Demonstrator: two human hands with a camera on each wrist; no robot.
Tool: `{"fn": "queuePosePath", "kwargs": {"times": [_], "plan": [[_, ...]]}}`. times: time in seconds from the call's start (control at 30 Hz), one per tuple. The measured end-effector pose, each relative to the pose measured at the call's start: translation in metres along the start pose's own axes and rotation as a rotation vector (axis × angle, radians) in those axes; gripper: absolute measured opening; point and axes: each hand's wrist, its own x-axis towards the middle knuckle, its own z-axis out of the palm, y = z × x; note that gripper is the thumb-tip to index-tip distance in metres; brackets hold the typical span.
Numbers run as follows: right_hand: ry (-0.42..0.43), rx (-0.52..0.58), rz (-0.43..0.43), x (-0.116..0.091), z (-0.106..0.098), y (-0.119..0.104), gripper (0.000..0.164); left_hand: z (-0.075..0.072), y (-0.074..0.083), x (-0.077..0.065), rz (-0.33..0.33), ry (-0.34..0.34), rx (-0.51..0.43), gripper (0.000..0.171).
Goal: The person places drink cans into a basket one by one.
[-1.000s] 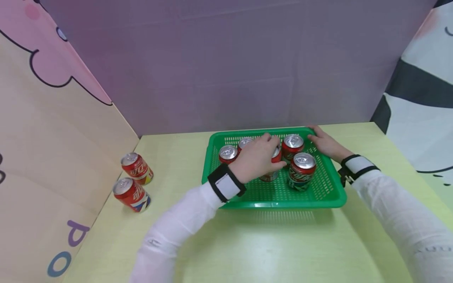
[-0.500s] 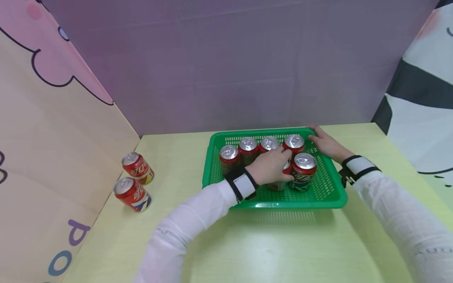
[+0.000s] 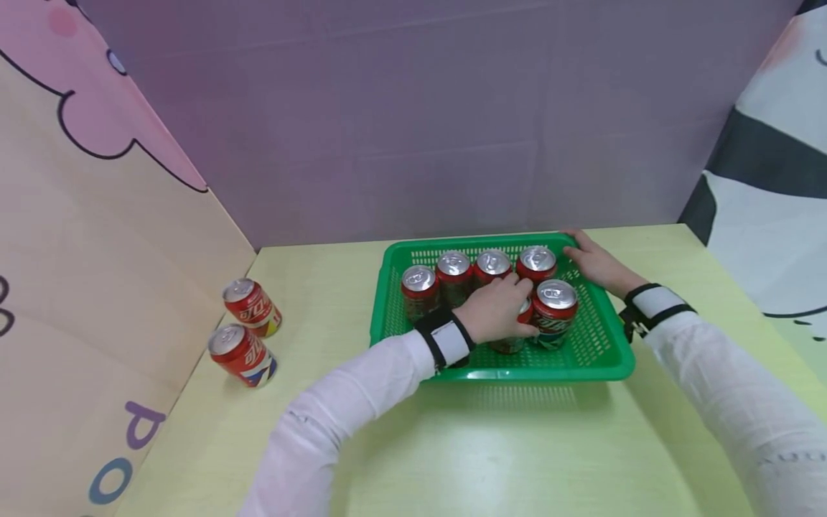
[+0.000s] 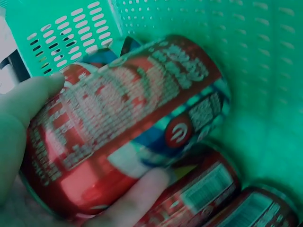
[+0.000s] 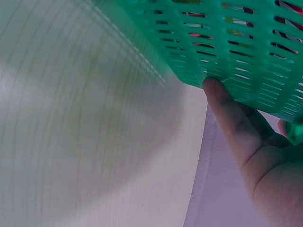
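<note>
My left hand (image 3: pixel 494 309) is inside the green plastic basket (image 3: pixel 504 374), gripping a red soda can (image 4: pixel 128 113) with the thumb on one side and fingers on the other. In the head view that can is mostly covered by the hand. It stands close beside another soda can (image 3: pixel 555 309) at the front right. A back row of red cans (image 3: pixel 493 263) stands upright behind the hand. At the basket's back right corner, my right hand (image 3: pixel 601 267) holds the rim, its fingers against the outer wall (image 5: pixel 251 90) in the right wrist view.
Two red soda cans stand on the pale yellow table (image 3: pixel 452 459) at the left: a rear can (image 3: pixel 253 309) and a front can (image 3: pixel 242 357). A purple-grey backdrop (image 3: pixel 420 129) rises behind the table. A printed panel (image 3: pixel 97 251) borders the left side.
My left hand has carried its can rightward and toward the basket's front, up beside the front right can. The back cans have come into fuller view. My right hand stays at the rim.
</note>
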Motion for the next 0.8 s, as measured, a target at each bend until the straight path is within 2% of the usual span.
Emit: {"fn": "queuePosePath", "kwargs": {"times": [0.1,0.2,0.33,0.47,0.6,0.8], "plan": [[0.005,-0.009,0.003,0.0,-0.001,0.001,0.053,-0.006,-0.003,-0.006,0.002,0.0,-0.046,0.07],[0.007,-0.003,-0.003,-0.001,-0.001,0.001,0.052,-0.019,-0.01,-0.018,0.009,0.016,-0.09,0.068],[0.005,0.008,-0.015,-0.001,0.0,0.002,0.052,-0.042,-0.025,-0.044,-0.014,0.068,-0.173,0.062],[0.003,0.011,-0.029,-0.001,0.001,0.002,0.052,-0.06,-0.042,-0.083,-0.086,0.166,-0.237,0.061],[0.003,0.012,-0.028,-0.001,0.0,0.002,0.051,-0.071,-0.062,-0.123,-0.17,0.298,-0.21,0.061],[0.003,0.0,-0.026,-0.001,-0.001,0.003,0.051,-0.079,-0.102,-0.192,-0.38,0.51,-0.156,0.054]]}}
